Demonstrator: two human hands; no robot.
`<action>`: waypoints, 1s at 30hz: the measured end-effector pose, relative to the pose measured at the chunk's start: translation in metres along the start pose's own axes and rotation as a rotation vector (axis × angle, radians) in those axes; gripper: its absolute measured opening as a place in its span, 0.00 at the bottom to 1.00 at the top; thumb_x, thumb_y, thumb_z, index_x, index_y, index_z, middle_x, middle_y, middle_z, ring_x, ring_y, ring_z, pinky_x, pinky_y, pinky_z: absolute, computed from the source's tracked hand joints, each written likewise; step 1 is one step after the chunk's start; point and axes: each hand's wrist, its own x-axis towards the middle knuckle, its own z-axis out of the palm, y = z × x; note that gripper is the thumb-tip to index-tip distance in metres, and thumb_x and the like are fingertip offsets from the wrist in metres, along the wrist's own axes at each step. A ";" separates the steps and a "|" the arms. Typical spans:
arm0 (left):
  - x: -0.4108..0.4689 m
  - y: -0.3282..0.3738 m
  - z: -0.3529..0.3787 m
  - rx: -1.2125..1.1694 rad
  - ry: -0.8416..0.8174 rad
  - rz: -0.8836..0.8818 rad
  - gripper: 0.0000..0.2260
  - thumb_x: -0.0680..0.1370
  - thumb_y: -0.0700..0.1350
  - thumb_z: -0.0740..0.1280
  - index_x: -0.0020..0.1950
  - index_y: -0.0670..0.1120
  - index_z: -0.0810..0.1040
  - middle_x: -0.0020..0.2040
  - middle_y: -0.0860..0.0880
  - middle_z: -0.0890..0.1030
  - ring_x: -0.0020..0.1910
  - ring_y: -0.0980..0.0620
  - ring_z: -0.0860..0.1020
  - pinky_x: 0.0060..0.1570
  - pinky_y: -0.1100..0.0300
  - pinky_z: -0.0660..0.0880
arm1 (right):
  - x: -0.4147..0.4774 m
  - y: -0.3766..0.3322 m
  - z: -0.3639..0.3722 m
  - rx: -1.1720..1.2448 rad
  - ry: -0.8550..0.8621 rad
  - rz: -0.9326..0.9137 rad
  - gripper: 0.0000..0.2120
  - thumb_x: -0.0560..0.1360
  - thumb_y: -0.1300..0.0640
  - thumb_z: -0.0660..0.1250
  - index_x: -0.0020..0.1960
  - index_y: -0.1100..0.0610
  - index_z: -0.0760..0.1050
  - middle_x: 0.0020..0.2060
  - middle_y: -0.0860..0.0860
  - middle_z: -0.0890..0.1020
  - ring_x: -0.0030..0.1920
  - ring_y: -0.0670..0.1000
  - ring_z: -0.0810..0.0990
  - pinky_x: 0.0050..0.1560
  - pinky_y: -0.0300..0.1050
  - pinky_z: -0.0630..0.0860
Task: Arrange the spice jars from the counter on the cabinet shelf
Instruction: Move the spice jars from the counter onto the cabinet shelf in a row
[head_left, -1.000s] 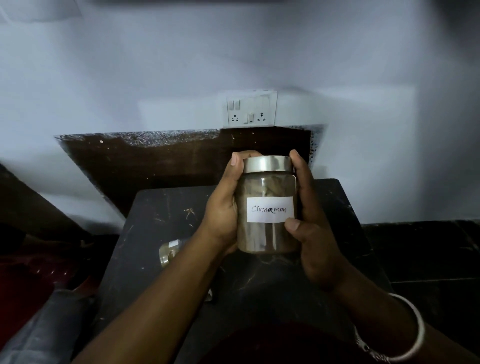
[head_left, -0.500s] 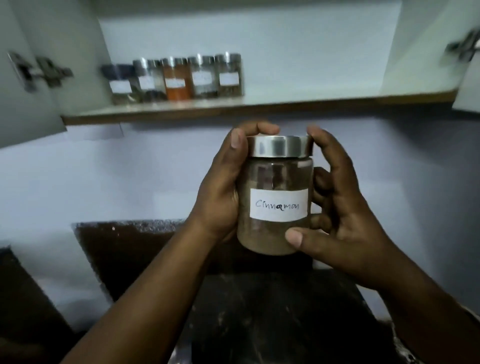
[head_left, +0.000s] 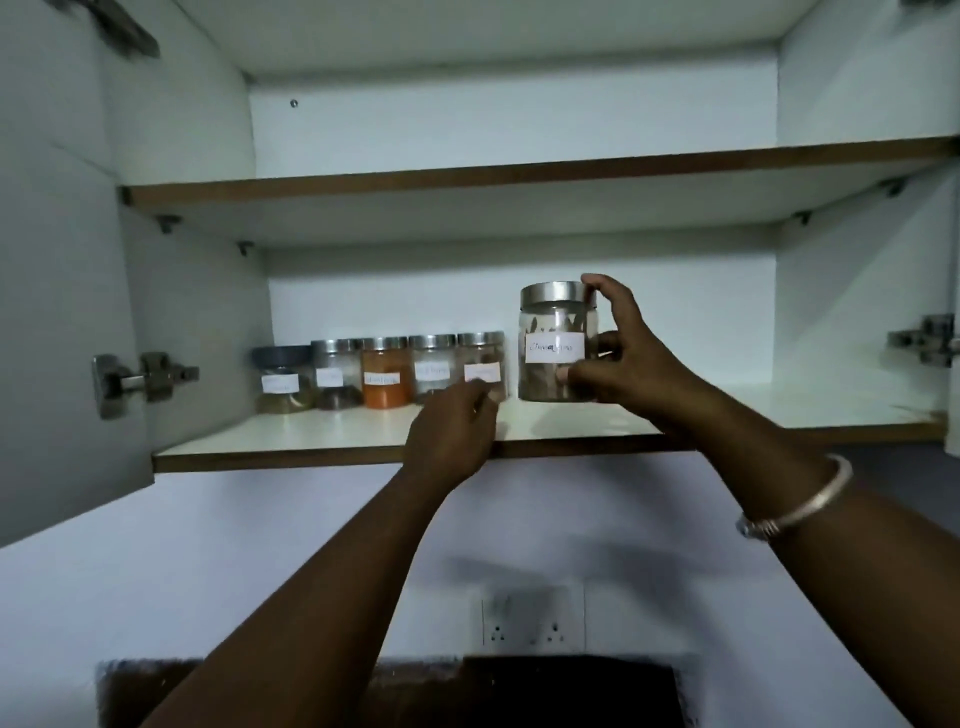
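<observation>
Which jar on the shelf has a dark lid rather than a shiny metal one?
The leftmost jar in the row; its lid is dark grey, while the other jars' lids are silver.

jar (head_left: 557, 343) label: handwritten, blurred, roughly "Cinnamon" | five shelf jars' labels (head_left: 482, 372): unreadable

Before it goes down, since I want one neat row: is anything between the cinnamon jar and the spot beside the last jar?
Nothing visible: the shelf beside the last jar is bare. The left hand is nearby.
</observation>
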 end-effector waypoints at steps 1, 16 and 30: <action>0.005 -0.006 0.007 0.215 -0.041 0.026 0.11 0.84 0.50 0.60 0.49 0.48 0.79 0.47 0.49 0.83 0.48 0.46 0.82 0.41 0.55 0.74 | 0.024 0.008 -0.004 -0.003 -0.019 0.036 0.43 0.73 0.66 0.73 0.73 0.31 0.58 0.53 0.57 0.81 0.49 0.54 0.84 0.42 0.44 0.85; 0.005 -0.020 0.035 0.508 0.153 0.199 0.08 0.78 0.49 0.62 0.44 0.50 0.80 0.42 0.51 0.82 0.38 0.48 0.78 0.32 0.60 0.62 | 0.168 0.123 0.028 -0.284 -0.262 0.213 0.42 0.73 0.78 0.68 0.73 0.57 0.46 0.57 0.59 0.68 0.58 0.56 0.72 0.54 0.53 0.76; 0.006 -0.021 0.037 0.508 0.163 0.207 0.09 0.79 0.48 0.62 0.44 0.50 0.80 0.43 0.51 0.82 0.39 0.48 0.78 0.32 0.60 0.63 | 0.153 0.114 0.033 -0.310 -0.240 0.316 0.61 0.78 0.73 0.69 0.76 0.45 0.18 0.77 0.62 0.65 0.55 0.59 0.82 0.44 0.52 0.81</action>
